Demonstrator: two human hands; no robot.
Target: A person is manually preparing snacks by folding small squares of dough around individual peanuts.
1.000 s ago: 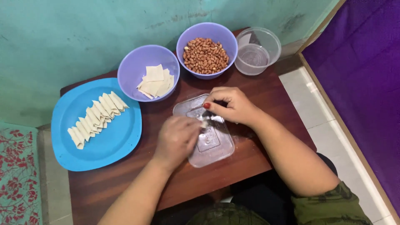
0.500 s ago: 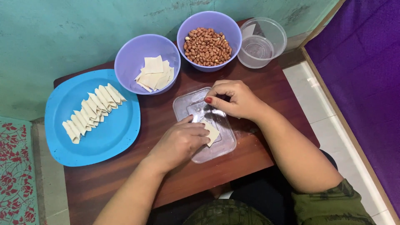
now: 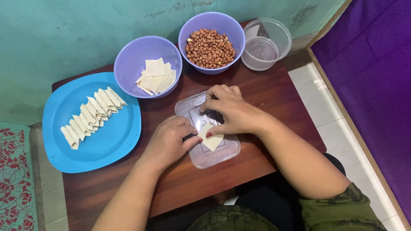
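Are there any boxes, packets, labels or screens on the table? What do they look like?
No labels, signs or screens show; only plain containers.
Clear tub: far right corner of the table, round, see-through, looks empty.
Clear lid: table middle, under both hands, flat, rounded rectangle, see-through.
Left hand and right hand pinch a pale dough square on it.

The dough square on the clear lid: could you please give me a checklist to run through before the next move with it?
1. Dough square pinched by left hand and right hand: ok.
2. Square over the clear lid: ok.
3. Peanut bowl filled, near the right hand: ok.
4. Spare squares in the other purple bowl: ok.
5. Free room on the blue plate: ok.
6. Filling already on the square: cannot tell.
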